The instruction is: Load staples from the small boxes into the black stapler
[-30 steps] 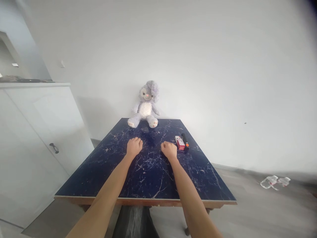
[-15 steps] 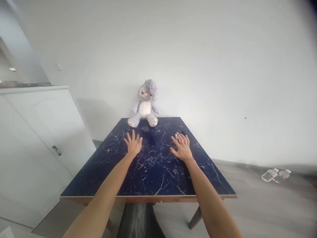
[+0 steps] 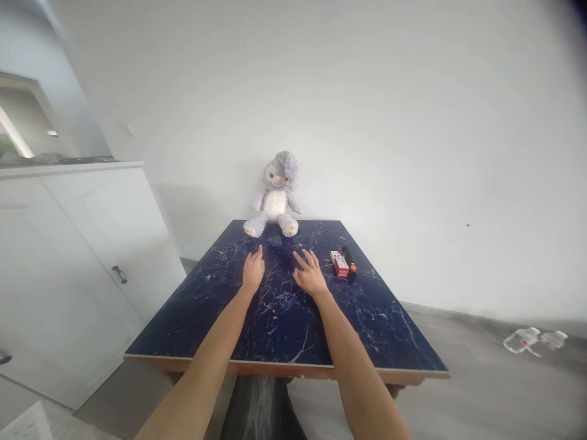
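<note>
Both hands are over the dark blue marbled table [image 3: 202, 318], holding nothing. My left hand [image 3: 254, 270] points one finger forward while the others look partly curled. To its right, my right hand [image 3: 310, 275] has its fingers spread, with the thumb bent in near them. Beyond the hands a pale purple plush toy [image 3: 276, 205] with a white belly sits upright at the table's far edge, against the wall. Right of my right hand, apart from it, lie a small red and white box [image 3: 340, 264] and a black cylindrical object with an orange part [image 3: 350, 263], side by side.
A white cabinet [image 3: 96, 238] with dark handles stands to the left of the table. The white wall [image 3: 389, 134] rises behind it. Clear plastic bottles [image 3: 521, 340] lie on the grey floor at the right.
My right hand has moved left, away from the box and black object, uncovering them. My left hand's spread fingers have partly curled, leaving one pointing. The view has shifted slightly left.
</note>
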Motion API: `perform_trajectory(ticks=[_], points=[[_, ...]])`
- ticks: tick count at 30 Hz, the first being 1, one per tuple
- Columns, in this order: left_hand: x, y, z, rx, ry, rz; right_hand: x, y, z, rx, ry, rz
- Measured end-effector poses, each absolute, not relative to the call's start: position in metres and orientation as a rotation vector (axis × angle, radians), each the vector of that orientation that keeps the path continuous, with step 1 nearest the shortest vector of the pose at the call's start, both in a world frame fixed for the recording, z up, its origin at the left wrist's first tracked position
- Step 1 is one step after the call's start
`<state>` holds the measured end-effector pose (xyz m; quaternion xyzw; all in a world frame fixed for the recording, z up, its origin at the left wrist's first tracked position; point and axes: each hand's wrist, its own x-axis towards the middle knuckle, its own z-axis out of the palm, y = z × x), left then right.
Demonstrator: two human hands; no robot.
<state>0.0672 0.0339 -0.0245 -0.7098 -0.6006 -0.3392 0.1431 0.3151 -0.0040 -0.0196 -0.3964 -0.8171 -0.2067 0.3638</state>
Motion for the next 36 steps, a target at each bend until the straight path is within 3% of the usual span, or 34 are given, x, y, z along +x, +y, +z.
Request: perform_trajectory(ticks=[17,25,31,36], points=[[0.071,0.013,-0.009,-1.864,-2.037,-1.152,0.302,0.010,-0.025,-1.377,-1.887,-0.236],[0.070,0.017,-0.011,-1.846,-1.887,-1.245,0.306,0.007,-0.020,-1.390,-1.763,-0.071],[0.068,0.020,-0.014,-1.941,-1.827,-1.237,0.313,0.013,-0.026,-1.370,-1.483,0.178],[0.061,0.022,-0.018,-1.938,-1.859,-1.443,0.319,0.017,-0.031,-1.322,-1.399,0.373]])
